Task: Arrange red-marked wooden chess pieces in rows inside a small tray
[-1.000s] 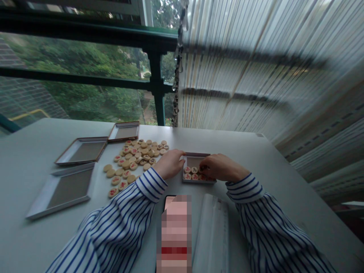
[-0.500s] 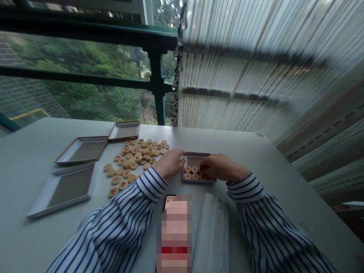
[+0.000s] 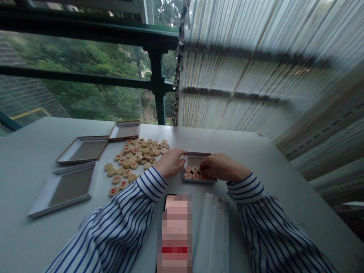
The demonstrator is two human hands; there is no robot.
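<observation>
My left hand (image 3: pixel 170 163) holds the left wall of a small shallow box (image 3: pixel 196 160), its fingers at the far left corner and its thumb lower along the side. In the near half of the box lie rows of round wooden xiangqi pieces (image 3: pixel 195 176), with red or black characters facing up. My right hand (image 3: pixel 223 167) reaches over the box's right side. Its fingers are closed in a pinch on a xiangqi piece beside the second row, mostly hidden by the fingertips. Left of my left hand, many loose xiangqi pieces (image 3: pixel 133 154) are spread on the table, some face up, some blank side up.
Three shallow box parts stand at the left: a near tray (image 3: pixel 71 187), a brown-edged tray (image 3: pixel 88 151) and a farther tray (image 3: pixel 126 131). A partly blurred-out phone (image 3: pixel 174 231) and a translucent plastic case (image 3: pixel 213 231) lie between my forearms on the white table (image 3: pixel 244 148).
Almost nothing differs. Both hands keep their places at the box, and the view has shifted very slightly.
</observation>
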